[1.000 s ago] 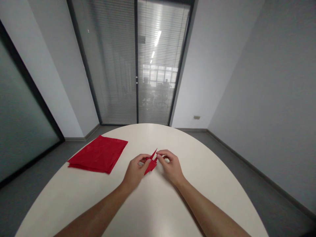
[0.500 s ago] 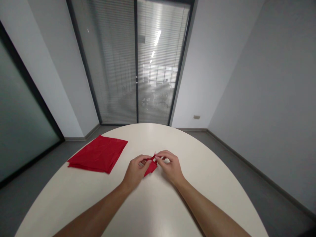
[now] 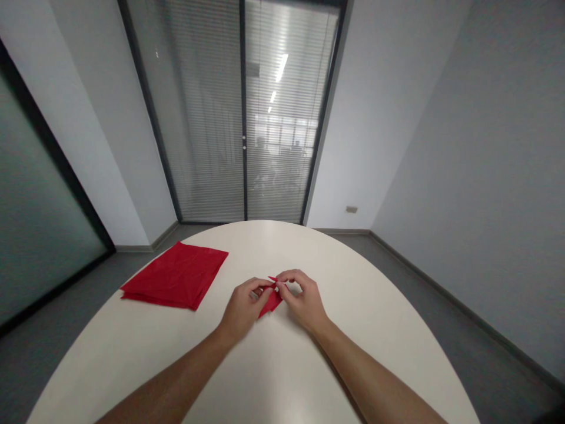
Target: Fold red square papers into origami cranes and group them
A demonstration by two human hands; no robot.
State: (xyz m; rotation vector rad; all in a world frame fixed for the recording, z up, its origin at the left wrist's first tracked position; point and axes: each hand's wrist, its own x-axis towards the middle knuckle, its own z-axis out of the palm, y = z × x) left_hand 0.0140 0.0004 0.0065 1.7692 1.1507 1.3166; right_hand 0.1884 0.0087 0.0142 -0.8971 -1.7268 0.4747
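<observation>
A small folded piece of red paper [image 3: 271, 302] is held between both hands over the middle of the table. My left hand [image 3: 245, 300] pinches its left side with thumb and fingers. At its upper right, my right hand [image 3: 303, 295] grips a narrow pointed part between thumb and fingertips. The thin tip sticks out leftward above the fingers. Much of the folded paper is hidden behind the fingers, so its exact shape cannot be made out.
Several flat red sheets [image 3: 176, 275] lie stacked near the left edge of the round white table [image 3: 375, 353]. Beyond the table stand a glass partition with blinds [image 3: 212, 118] and grey-white walls [image 3: 441, 147].
The thin red tip pointed upward before and now leans to the left. My right fingers have shifted slightly inward, closer to my left hand. The stacked sheets stay put.
</observation>
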